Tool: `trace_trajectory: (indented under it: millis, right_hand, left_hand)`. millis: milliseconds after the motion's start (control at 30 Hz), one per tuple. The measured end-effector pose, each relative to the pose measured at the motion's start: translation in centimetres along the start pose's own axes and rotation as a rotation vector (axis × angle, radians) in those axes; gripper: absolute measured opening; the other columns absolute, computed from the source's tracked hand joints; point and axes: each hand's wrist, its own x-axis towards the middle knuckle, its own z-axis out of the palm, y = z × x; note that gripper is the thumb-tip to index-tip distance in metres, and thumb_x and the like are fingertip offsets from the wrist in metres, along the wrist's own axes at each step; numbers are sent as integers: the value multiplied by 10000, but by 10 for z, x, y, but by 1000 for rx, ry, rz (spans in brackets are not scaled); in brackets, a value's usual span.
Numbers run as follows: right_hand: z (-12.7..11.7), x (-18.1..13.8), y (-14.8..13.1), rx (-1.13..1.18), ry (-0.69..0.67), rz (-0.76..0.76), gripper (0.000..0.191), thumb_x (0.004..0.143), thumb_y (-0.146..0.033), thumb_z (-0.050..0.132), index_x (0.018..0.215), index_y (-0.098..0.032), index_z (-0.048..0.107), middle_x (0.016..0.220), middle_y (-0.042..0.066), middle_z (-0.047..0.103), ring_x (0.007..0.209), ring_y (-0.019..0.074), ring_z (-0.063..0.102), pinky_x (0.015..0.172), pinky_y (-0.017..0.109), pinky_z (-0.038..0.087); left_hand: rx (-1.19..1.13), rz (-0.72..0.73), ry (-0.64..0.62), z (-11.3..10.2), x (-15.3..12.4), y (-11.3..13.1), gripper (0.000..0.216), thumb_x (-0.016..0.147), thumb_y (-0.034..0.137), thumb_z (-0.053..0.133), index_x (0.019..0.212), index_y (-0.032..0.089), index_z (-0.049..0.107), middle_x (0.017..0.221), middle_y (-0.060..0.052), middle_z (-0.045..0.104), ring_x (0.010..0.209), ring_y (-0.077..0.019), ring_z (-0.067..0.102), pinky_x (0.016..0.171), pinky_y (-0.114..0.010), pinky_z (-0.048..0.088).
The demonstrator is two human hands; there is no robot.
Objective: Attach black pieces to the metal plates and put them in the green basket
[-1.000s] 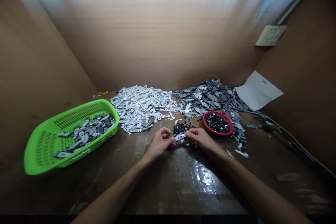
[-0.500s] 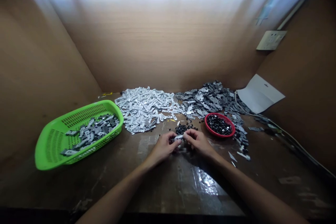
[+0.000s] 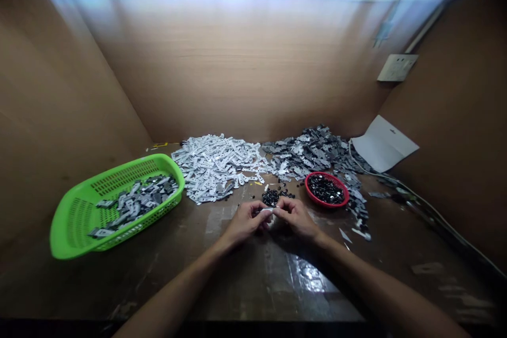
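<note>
My left hand [image 3: 248, 219] and my right hand [image 3: 295, 216] meet over the middle of the table, fingers closed in a pinch. Between them they grip a small light-grey plastic piece [image 3: 269, 209], mostly covered by the fingertips. Just beyond my fingers lies a small heap of black parts [image 3: 273, 196]. White plastic pieces [image 3: 216, 163] are piled behind and to the left, dark grey plastic pieces [image 3: 312, 150] behind and to the right. Close to my right hand stands a red basket [image 3: 308, 190] filled with small black and shiny parts.
A green basket [image 3: 67, 222] with mixed grey and white pieces stands at the left. A white card [image 3: 384, 142] leans on the right wall, near a cable [image 3: 439, 219]. Loose scraps [image 3: 359, 233] lie right of the hands. Wooden panels [image 3: 237, 74] enclose the table on three sides.
The view has tipped up a little, showing more of the lamp. Both hands stay together at the same spot, and the grey piece appears turned, showing a thinner side.
</note>
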Motion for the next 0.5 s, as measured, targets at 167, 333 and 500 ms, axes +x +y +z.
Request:
trace_trajectory:
  millis: [167, 333, 500]
  right_hand:
    - [-6, 3, -13, -173, -54, -44, 398, 782, -493, 506, 916, -129, 595, 877, 34, 575, 788, 78, 517, 716, 167, 406]
    - [-69, 41, -37, -781, 59, -143, 486, 813, -513, 449, 1186, -206, 509, 1184, 82, 476, 1097, 154, 447, 980, 280, 342]
    - [-136, 105, -26, -1167, 178, 387, 677, 799, -615, 369, 1199, -83, 491, 1226, 235, 388, 1140, 324, 416, 941, 459, 328]
  left_hand:
    - [441, 168, 121, -16, -4, 25, 338, 860, 436, 425, 846, 149, 603, 721, -34, 593, 619, -120, 536, 563, -210, 377]
    - [1058, 95, 744, -114, -29, 64, 317, 868, 435, 403, 940, 192, 593, 837, -46, 612, 683, -166, 537, 598, -251, 342]
    - [1297, -366, 1006, -225, -54, 66, 384, 822, 471, 409, 1004, 188, 594, 912, -118, 602, 800, -289, 539, 642, -331, 374]
